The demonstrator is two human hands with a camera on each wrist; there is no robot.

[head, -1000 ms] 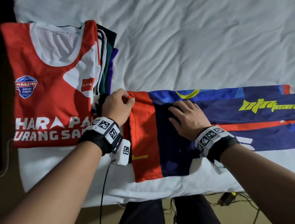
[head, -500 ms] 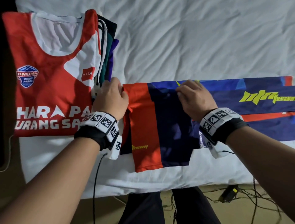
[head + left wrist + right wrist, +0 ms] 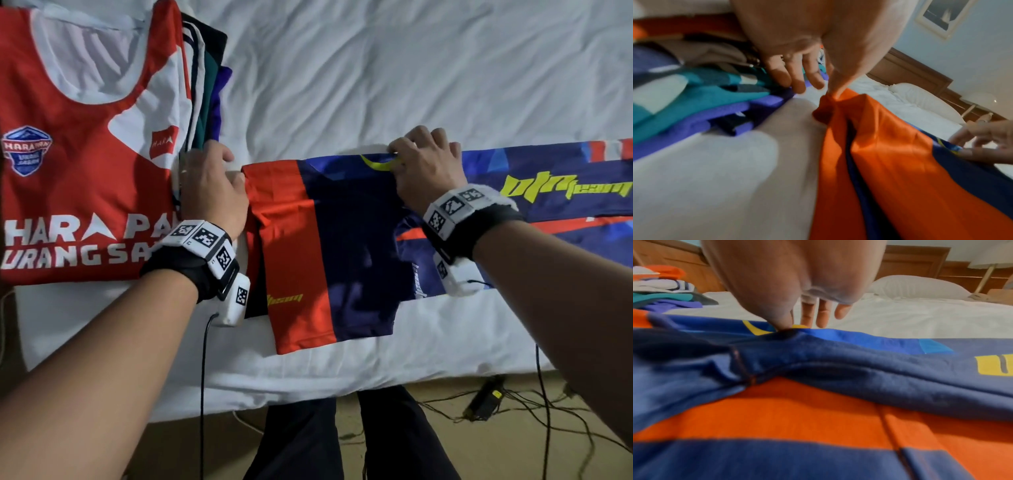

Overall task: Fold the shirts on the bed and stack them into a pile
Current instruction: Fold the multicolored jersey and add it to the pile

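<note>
Head view: jersey (image 3: 356,246) on bed (image 3: 376,78) beside pile (image 3: 85,171), mid-fold. Left wrist: left hand (image 3: 803,53) pinches orange corner. Right wrist: right hand (image 3: 789,285) pinches far edge. Next, probably: lift both together, fold across

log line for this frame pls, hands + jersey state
left hand: pinches jersey's orange corner | right hand: pinches far edge | navy-orange jersey: flat on bed, part-folded | pile: left

right hand (image 3: 426,168) slid farther right along jersey (image 3: 356,240) far edge; left hand (image 3: 212,188) now pinches orange corner
</note>
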